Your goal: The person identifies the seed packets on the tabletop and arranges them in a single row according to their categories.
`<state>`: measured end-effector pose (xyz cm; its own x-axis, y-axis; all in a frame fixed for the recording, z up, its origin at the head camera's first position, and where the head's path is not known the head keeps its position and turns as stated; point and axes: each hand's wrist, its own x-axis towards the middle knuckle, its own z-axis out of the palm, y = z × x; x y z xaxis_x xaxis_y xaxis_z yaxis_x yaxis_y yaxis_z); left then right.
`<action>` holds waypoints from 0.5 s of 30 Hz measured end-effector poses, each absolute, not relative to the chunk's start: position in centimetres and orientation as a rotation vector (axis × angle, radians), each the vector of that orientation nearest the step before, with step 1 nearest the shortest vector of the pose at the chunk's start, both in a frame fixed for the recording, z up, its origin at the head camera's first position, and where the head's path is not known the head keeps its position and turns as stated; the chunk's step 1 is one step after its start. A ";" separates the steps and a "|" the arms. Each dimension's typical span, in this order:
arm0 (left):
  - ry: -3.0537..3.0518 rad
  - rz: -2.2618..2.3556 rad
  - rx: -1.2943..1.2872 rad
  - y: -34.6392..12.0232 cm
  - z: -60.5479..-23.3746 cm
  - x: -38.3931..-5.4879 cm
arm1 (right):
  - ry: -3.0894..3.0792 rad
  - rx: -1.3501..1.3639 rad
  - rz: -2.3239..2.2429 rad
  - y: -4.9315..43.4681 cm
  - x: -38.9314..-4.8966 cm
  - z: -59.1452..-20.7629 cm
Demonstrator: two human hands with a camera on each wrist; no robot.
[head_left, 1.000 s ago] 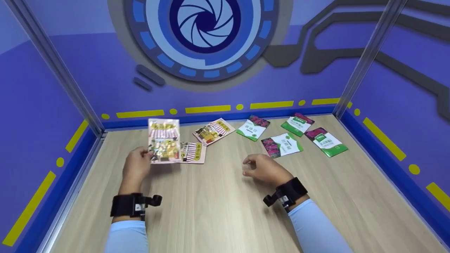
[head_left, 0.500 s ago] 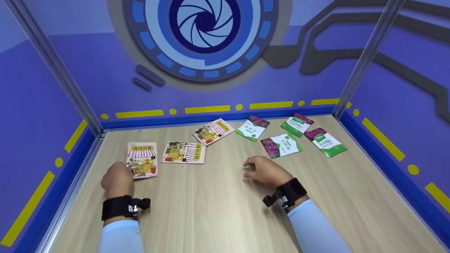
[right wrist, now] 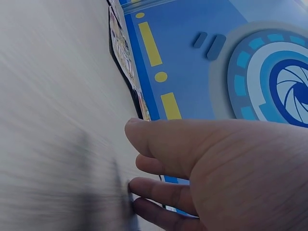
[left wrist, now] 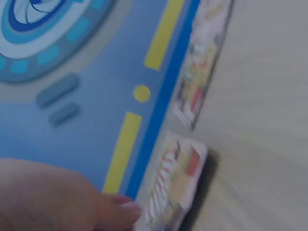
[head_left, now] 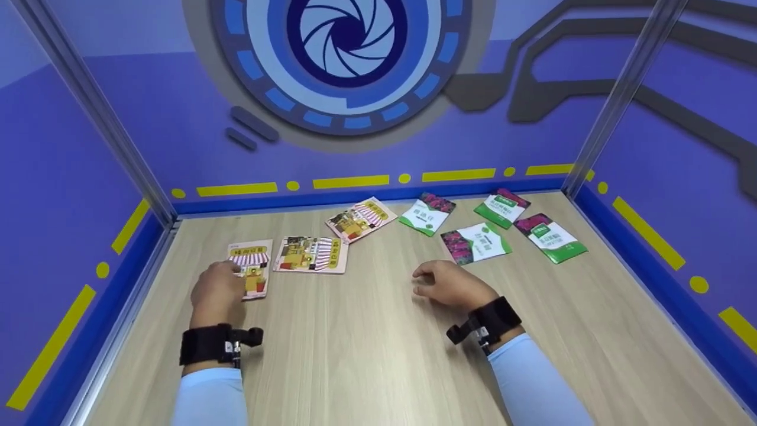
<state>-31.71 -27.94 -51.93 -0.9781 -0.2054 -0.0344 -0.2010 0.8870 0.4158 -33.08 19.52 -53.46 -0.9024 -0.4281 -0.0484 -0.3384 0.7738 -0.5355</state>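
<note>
My left hand (head_left: 219, 290) holds the left edge of a pink packet (head_left: 256, 269) printed with a striped awning and shop scene. Its fingers cover part of that packet, which lies at the left of the table. The left wrist view is blurred, with the thumb (left wrist: 118, 211) against the packet (left wrist: 175, 183) and the other fingers hidden. Two similar pink packets lie to its right, one sideways (head_left: 310, 254) and one slanted (head_left: 361, 220). My right hand (head_left: 452, 285) hovers or rests at the table's middle right, fingers loosely curled, holding nothing.
Several green-and-white packets with purple flowers lie at the back right, among them one near the right hand (head_left: 476, 242) and one farthest right (head_left: 550, 238). Blue-purple walls (head_left: 378, 151) enclose the wooden table (head_left: 355, 355) at the back and sides.
The left hand lowered its pink packet from above the sideways one to the table's left, uncovering that one, then shifted slightly right with it. The right hand stayed about where it was.
</note>
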 end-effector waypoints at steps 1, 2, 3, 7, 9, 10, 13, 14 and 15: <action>-3.059 -0.681 0.267 -27.6 -51.9 -31.8 | 2.796 -0.613 -0.802 19.6 -33.1 -53.4; -3.079 -0.692 0.226 -27.2 -51.9 -31.8 | 2.792 -0.617 -0.807 19.6 -33.1 -53.4; -3.098 -0.686 0.190 -26.9 -52.0 -31.8 | 2.788 -0.625 -0.814 19.7 -33.1 -53.3; -3.127 -0.636 0.178 -26.4 -52.5 -31.6 | 2.783 -0.661 -0.815 19.7 -33.2 -53.3; -3.113 -0.606 0.202 -26.5 -52.8 -31.5 | 2.785 -0.675 -0.809 19.7 -33.2 -53.4; -3.101 -0.601 0.213 -26.6 -52.9 -31.5 | 2.788 -0.674 -0.807 19.7 -33.2 -53.5; -3.072 -0.583 0.226 -27.0 -53.3 -31.5 | 2.787 -0.666 -0.808 19.7 -33.2 -53.6; -3.062 -0.574 0.232 -27.1 -53.4 -31.5 | 2.784 -0.656 -0.808 19.8 -33.2 -53.6; -3.051 -0.572 0.242 -27.2 -53.5 -31.4 | 2.780 -0.644 -0.810 19.8 -33.2 -53.6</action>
<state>-31.43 -27.23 -53.50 -0.9875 -0.1573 -0.0009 -0.1470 0.9204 0.3622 -33.21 19.76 -53.58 -0.8910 -0.4517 -0.0458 -0.3564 0.7583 -0.5458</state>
